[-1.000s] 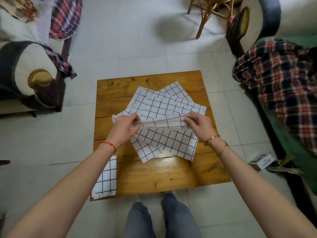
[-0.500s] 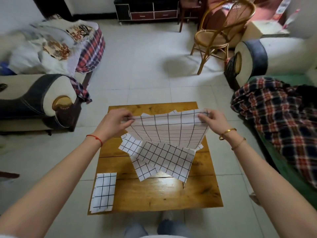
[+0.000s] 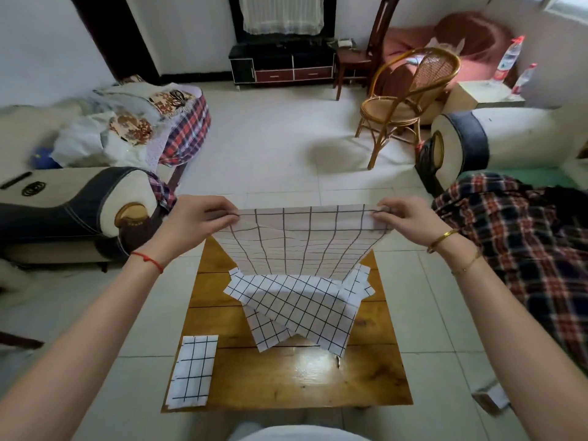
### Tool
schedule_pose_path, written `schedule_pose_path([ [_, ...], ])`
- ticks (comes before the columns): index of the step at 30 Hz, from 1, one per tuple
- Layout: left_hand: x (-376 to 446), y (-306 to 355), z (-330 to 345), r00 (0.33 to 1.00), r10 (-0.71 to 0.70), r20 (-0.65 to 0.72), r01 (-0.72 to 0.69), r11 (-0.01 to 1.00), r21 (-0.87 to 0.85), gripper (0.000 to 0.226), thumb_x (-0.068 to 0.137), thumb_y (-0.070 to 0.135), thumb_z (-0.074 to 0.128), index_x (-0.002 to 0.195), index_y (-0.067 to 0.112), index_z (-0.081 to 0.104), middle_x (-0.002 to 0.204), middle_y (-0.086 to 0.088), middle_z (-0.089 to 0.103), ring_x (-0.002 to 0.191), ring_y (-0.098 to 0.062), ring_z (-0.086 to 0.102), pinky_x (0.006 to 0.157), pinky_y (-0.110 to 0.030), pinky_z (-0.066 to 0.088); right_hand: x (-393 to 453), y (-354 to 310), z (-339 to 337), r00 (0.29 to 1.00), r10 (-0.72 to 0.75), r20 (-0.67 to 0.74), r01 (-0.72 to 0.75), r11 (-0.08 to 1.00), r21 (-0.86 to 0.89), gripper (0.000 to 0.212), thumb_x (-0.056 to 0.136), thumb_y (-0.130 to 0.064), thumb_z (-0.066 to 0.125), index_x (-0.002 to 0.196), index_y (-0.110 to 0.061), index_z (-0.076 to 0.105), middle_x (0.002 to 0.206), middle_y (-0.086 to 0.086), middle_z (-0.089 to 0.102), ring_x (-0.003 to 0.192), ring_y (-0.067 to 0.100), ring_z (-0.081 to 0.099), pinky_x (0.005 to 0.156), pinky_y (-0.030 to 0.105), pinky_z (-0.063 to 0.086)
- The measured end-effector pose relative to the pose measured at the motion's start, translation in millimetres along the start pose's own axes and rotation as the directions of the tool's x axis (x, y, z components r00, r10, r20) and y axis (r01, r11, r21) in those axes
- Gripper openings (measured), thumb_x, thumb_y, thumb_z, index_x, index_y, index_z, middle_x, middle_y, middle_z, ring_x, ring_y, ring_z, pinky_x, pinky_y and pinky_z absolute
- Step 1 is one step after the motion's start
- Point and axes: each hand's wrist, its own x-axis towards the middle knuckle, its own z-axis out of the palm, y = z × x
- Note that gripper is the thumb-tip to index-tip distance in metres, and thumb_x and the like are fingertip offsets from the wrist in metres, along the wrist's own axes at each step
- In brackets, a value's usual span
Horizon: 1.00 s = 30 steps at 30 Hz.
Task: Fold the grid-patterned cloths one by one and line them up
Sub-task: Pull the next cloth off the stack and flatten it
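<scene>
I hold one white cloth with a black grid [image 3: 302,241] up in the air above the wooden table [image 3: 305,377]. My left hand [image 3: 194,221] pinches its top left corner and my right hand [image 3: 404,221] pinches its top right corner, so it hangs stretched between them. Under it, a loose pile of grid cloths [image 3: 299,305] lies spread on the middle of the table. One folded grid cloth [image 3: 192,370] lies at the table's front left corner.
A sofa arm [image 3: 105,211] stands left of the table. A plaid blanket [image 3: 521,249] covers the sofa on the right. A rattan chair [image 3: 410,100] stands on the tiled floor beyond, with a dark cabinet [image 3: 283,63] at the far wall.
Both hands have lifted one cloth off the pile, from table level to well above it, and spread it wide. My head has tilted up, showing more of the room.
</scene>
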Motion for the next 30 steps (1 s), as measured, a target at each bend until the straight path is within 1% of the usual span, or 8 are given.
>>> schedule_pose_path([
  [2, -7, 8, -7, 1.0, 0.005, 0.015, -0.004, 1.0, -0.014, 0.014, 0.082, 0.015, 0.074, 0.094, 0.022, 0.072, 0.087, 0.014, 0.072, 0.088, 0.0, 0.067, 0.084, -0.015, 0.053, -3, 0, -6, 0.999, 0.005, 0.042, -0.006, 1.0, 0.024, 0.018, 0.094, -0.02, 0.055, 0.089, -0.008, 0.067, 0.079, 0.011, 0.066, 0.074, 0.023, 0.061, 0.07, 0.034, 0.049],
  [6, -19, 18, -18, 0.997, -0.038, 0.07, 0.044, 0.995, -0.087, 0.013, 0.08, 0.019, 0.074, 0.091, 0.025, 0.072, 0.091, 0.019, 0.072, 0.087, 0.001, 0.068, 0.08, -0.009, 0.05, -10, -8, -16, 0.992, 0.015, 0.128, -0.039, 0.981, 0.188, 0.018, 0.095, -0.016, 0.052, 0.092, -0.007, 0.067, 0.08, 0.009, 0.063, 0.067, 0.006, 0.061, 0.063, 0.019, 0.053],
  [11, -23, 16, -29, 0.984, -0.1, 0.149, 0.127, 0.976, -0.18, 0.02, 0.077, 0.022, 0.074, 0.093, 0.011, 0.076, 0.087, 0.007, 0.076, 0.087, -0.008, 0.071, 0.084, -0.019, 0.054, -8, -11, -18, 0.977, 0.062, 0.204, -0.117, 0.955, 0.273, 0.02, 0.095, -0.017, 0.052, 0.098, -0.004, 0.067, 0.072, 0.004, 0.057, 0.058, 0.003, 0.056, 0.058, 0.015, 0.052],
  [16, -14, -4, -32, 0.972, -0.14, 0.188, 0.179, 0.961, -0.209, 0.019, 0.078, 0.024, 0.075, 0.093, 0.015, 0.077, 0.089, 0.005, 0.076, 0.089, -0.01, 0.07, 0.085, -0.021, 0.054, 5, -7, -6, 0.971, 0.105, 0.216, -0.157, 0.958, 0.238, 0.017, 0.094, -0.023, 0.054, 0.095, -0.014, 0.069, 0.074, -0.001, 0.061, 0.061, 0.002, 0.058, 0.06, 0.019, 0.052],
  [21, 5, -40, -23, 0.953, -0.21, 0.22, 0.257, 0.943, -0.211, 0.018, 0.078, 0.024, 0.075, 0.095, 0.017, 0.077, 0.091, 0.007, 0.075, 0.091, -0.005, 0.068, 0.081, -0.015, 0.051, 25, 6, 16, 0.954, 0.169, 0.249, -0.224, 0.951, 0.213, 0.017, 0.094, -0.025, 0.054, 0.086, -0.017, 0.067, 0.073, 0.001, 0.059, 0.065, 0.011, 0.058, 0.063, 0.025, 0.053],
  [26, 35, -91, 3, 0.941, -0.242, 0.237, 0.291, 0.936, -0.198, 0.008, 0.08, 0.019, 0.076, 0.088, 0.018, 0.077, 0.088, 0.008, 0.074, 0.09, -0.007, 0.067, 0.082, -0.005, 0.044, 61, 29, 47, 0.93, 0.276, 0.244, -0.313, 0.94, 0.132, 0.021, 0.095, -0.025, 0.054, 0.078, -0.02, 0.065, 0.072, 0.002, 0.06, 0.068, 0.015, 0.061, 0.064, 0.028, 0.055],
  [28, 48, -115, 19, 0.933, -0.275, 0.235, 0.321, 0.928, -0.19, 0.007, 0.081, 0.022, 0.076, 0.088, 0.021, 0.077, 0.09, 0.009, 0.074, 0.092, -0.01, 0.066, 0.085, -0.018, 0.05, 78, 44, 64, 0.911, 0.323, 0.257, -0.36, 0.926, 0.113, 0.025, 0.095, -0.026, 0.055, 0.073, -0.017, 0.063, 0.069, 0.004, 0.059, 0.068, 0.019, 0.06, 0.071, 0.041, 0.057],
  [30, 60, -142, 36, 0.92, -0.312, 0.238, 0.36, 0.912, -0.195, 0.008, 0.082, 0.02, 0.075, 0.09, 0.022, 0.076, 0.091, 0.008, 0.073, 0.094, -0.011, 0.066, 0.089, -0.029, 0.052, 95, 58, 84, 0.894, 0.376, 0.243, -0.413, 0.902, 0.124, 0.025, 0.095, -0.023, 0.055, 0.072, -0.014, 0.062, 0.067, 0.004, 0.057, 0.067, 0.019, 0.057, 0.075, 0.045, 0.055],
])
